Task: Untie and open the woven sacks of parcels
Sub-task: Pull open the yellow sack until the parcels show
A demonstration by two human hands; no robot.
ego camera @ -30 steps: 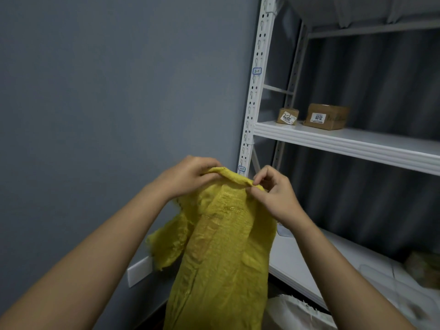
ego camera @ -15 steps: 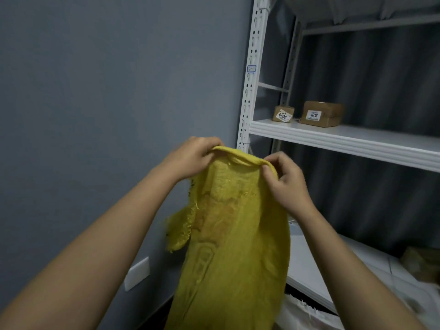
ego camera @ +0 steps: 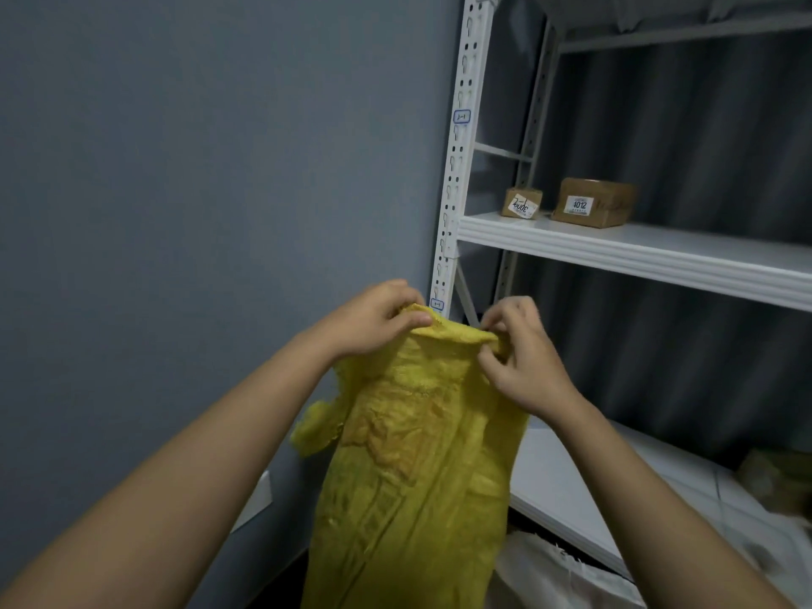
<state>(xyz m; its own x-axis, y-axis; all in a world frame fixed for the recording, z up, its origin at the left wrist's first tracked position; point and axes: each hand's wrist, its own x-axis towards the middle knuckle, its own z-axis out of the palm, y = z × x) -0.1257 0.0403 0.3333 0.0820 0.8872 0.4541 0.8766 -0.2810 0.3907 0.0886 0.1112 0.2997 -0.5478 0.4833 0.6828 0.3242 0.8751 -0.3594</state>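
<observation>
Both hands held a yellow woven sack (ego camera: pixel 413 468) up in front of the person, beside a grey wall (ego camera: pixel 197 169). The left hand (ego camera: pixel 373 318) gripped the sack's top edge with curled fingers and thumb; the right hand (ego camera: pixel 523 358) pinched the same edge a little apart from it. The sack hung limp below them. On the white shelf (ego camera: pixel 637 252) behind sat a small cardboard box (ego camera: pixel 522 203) and, just beside it, a larger box (ego camera: pixel 593 202) labelled 4012. A white sack (ego camera: pixel 553 578) lay under the lower shelf
</observation>
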